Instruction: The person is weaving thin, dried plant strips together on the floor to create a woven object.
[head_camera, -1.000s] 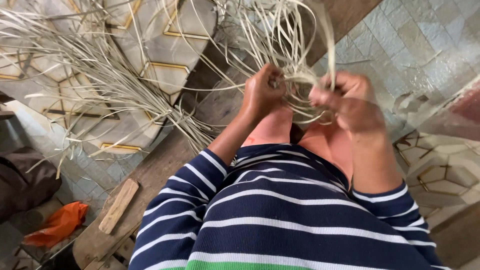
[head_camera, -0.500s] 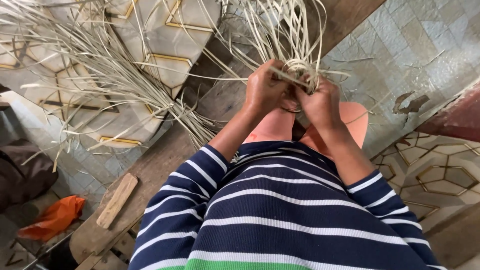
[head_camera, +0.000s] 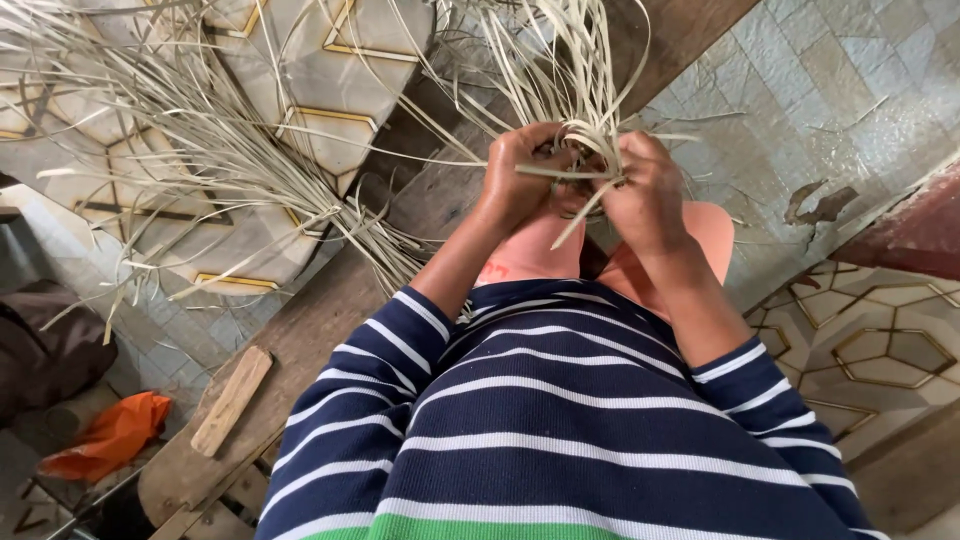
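Observation:
Pale dry reed strips rise in a loose bunch from between my hands. My left hand and my right hand press close together above my knees, both closed on a small coiled knot of the strips. A loose strip end hangs down between my hands. My navy sleeves with white stripes fill the lower part of the head view.
A large heap of the same strips lies spread at the left over patterned tiles. I sit on a wooden bench with a short flat stick on it. An orange cloth and a dark bundle lie at lower left.
My right hand, apart from the left a second ago, came in against it. Both now close on the coiled strips, and the bunch has tightened.

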